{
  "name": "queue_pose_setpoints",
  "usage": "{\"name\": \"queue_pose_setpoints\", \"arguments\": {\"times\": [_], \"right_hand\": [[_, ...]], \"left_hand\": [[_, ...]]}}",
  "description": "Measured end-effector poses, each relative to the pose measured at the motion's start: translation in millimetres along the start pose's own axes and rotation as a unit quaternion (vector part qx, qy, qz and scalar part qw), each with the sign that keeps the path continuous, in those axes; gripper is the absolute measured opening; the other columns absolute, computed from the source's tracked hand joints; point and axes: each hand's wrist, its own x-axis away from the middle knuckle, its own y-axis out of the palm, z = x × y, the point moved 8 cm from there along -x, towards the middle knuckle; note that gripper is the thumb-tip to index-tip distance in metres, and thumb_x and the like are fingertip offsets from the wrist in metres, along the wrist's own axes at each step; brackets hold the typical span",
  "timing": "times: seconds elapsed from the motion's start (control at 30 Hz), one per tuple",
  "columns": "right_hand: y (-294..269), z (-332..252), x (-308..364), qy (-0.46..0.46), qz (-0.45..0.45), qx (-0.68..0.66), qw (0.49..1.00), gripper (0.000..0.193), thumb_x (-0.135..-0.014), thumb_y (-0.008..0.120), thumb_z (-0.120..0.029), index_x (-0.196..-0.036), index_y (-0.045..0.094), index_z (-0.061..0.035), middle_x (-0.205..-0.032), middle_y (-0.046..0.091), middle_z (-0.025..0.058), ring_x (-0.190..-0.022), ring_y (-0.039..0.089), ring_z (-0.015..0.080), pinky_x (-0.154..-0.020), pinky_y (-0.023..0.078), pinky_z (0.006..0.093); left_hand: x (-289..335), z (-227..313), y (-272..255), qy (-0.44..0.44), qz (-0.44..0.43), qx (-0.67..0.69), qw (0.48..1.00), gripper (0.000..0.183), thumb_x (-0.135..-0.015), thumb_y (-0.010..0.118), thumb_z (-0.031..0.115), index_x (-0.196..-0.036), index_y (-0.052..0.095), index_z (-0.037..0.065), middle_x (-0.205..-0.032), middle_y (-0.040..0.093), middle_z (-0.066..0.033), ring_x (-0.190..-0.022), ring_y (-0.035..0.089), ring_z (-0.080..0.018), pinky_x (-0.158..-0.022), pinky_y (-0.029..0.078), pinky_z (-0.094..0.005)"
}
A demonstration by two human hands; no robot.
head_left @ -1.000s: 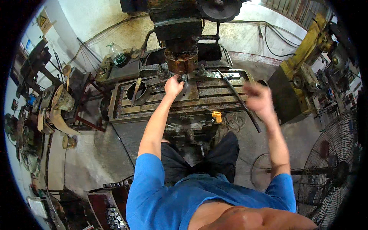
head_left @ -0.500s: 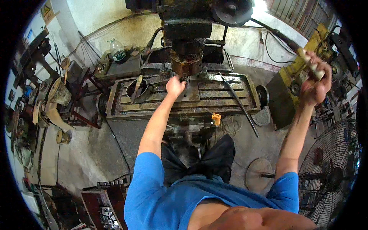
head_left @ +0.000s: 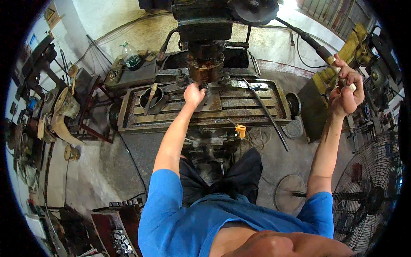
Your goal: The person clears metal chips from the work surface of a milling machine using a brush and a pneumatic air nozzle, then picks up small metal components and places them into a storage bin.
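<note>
My left hand (head_left: 195,95) is closed just under the rusty brown spindle head (head_left: 205,68) of a large drilling or milling machine. Whatever its fingers hold is hidden by the hand. Raised at the right, my right hand (head_left: 347,96) wraps round the pale-gripped end of a long dark lever (head_left: 314,45), which slants down from the machine's head. Below the spindle lies the slotted metal worktable (head_left: 171,116), strewn with metal chips. A dark bowl (head_left: 145,97) with a flat-handled brush or scraper (head_left: 151,95) across it stands left of my left hand.
A long metal bar (head_left: 269,118) with a crosspiece overhangs the worktable's front right edge. A yellow tool or fitting (head_left: 240,131) hangs at the front edge. To the right stands a caged fan (head_left: 366,188); a large clear bottle (head_left: 131,58) sits on the back left bench.
My right hand has shifted slightly up and left with the lever's end, its fingers now lifted a little. The left hand stays in nearly the same place below the spindle.
</note>
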Motion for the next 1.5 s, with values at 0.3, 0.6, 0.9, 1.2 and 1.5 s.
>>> {"name": "queue_pose_setpoints", "arguments": {"times": [0.3,0.6,0.9,1.2,1.5], "right_hand": [[-1,9,44,0.003,0.055,-0.022,0.998,0.013,-0.055,0.044,-0.01,-0.062,0.037,-0.0015,-0.073,0.049,0.0146,-0.087,0.054,0.0357,-0.096,0.027,0.0572],[0,6,42,-0.003,0.032,-0.005,0.999,0.014,-0.059,0.048,-0.012,-0.063,0.038,-0.0036,-0.074,0.049,0.012,-0.092,0.053,0.0342,-0.095,0.029,0.0537],[2,8,42,0.022,0.029,-0.031,0.999,0.018,-0.059,0.052,-0.015,-0.066,0.041,-0.0022,-0.078,0.05,0.0128,-0.094,0.051,0.0347,-0.093,0.031,0.0494],[-1,6,45,0.027,0.086,-0.048,0.995,0.013,-0.059,0.048,-0.011,-0.064,0.039,-0.0026,-0.078,0.051,0.0151,-0.096,0.052,0.0351,-0.093,0.031,0.0496],[1,3,44,0.034,0.078,-0.033,0.996,0.008,-0.06,0.043,-0.008,-0.064,0.039,-0.0017,-0.076,0.05,0.0122,-0.094,0.052,0.0346,-0.093,0.03,0.049]], "left_hand": [[0,4,-4,-0.006,-0.012,-0.001,1.0,0.032,-0.062,0.072,0.029,-0.079,0.063,0.004,-0.078,0.062,-0.017,-0.076,0.06,-0.0337,-0.065,0.047,-0.0422],[-6,-5,12,0.004,-0.03,-0.007,1.0,0.033,-0.066,0.07,0.028,-0.088,0.064,0.004,-0.082,0.063,-0.0175,-0.08,0.06,-0.0332,-0.068,0.048,-0.0421],[19,-13,-54,0.08,-0.019,-0.005,0.997,0.037,-0.073,0.064,0.024,-0.106,0.058,0.009,-0.081,0.062,-0.0155,-0.077,0.06,-0.0327,-0.066,0.047,-0.0417],[87,-95,-217,0.018,0.145,-0.158,0.977,0.043,-0.077,0.061,0.03,-0.116,0.053,0.014,-0.083,0.058,-0.0112,-0.076,0.059,-0.0307,-0.063,0.046,-0.0412],[105,-113,-206,-0.016,0.113,-0.128,0.985,0.045,-0.076,0.062,0.032,-0.115,0.053,0.011,-0.084,0.059,-0.0119,-0.078,0.059,-0.03,-0.066,0.046,-0.0398]]}}
